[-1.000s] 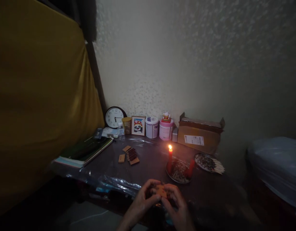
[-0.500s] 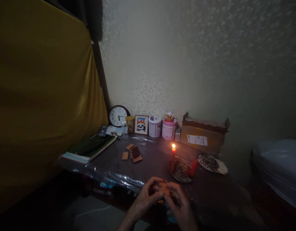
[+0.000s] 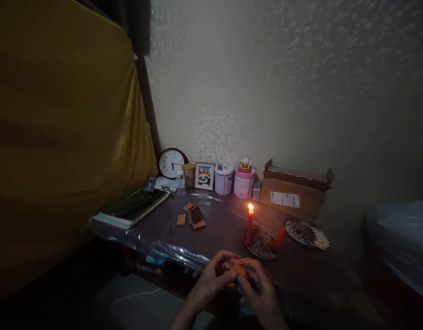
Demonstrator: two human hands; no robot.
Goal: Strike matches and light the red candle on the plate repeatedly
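Note:
Both my hands meet at the near edge of a dark table point(image 3: 218, 229). My left hand point(image 3: 213, 277) and my right hand point(image 3: 259, 286) are closed, fingertips pinching a small flat orange-brown piece point(image 3: 237, 266) between them. A lit red candle point(image 3: 249, 223) stands in a round metal dish point(image 3: 261, 242) just beyond my hands, with a second, unlit red candle point(image 3: 279, 237) leaning in it. More small brown flat pieces point(image 3: 192, 216) lie in a loose cluster farther left on the table.
A plate of thin sticks point(image 3: 306, 233) sits right of the dish. Along the wall stand a clock point(image 3: 172, 162), a framed picture point(image 3: 204, 176), two tins point(image 3: 234, 181) and a cardboard box point(image 3: 294, 192). Books point(image 3: 134, 207) lie at left, beside a yellow cloth point(image 3: 60, 137).
My hands have stayed together on the small piece with the fingers shifting slightly. The view has drifted a little to the left and down, so everything sits further right.

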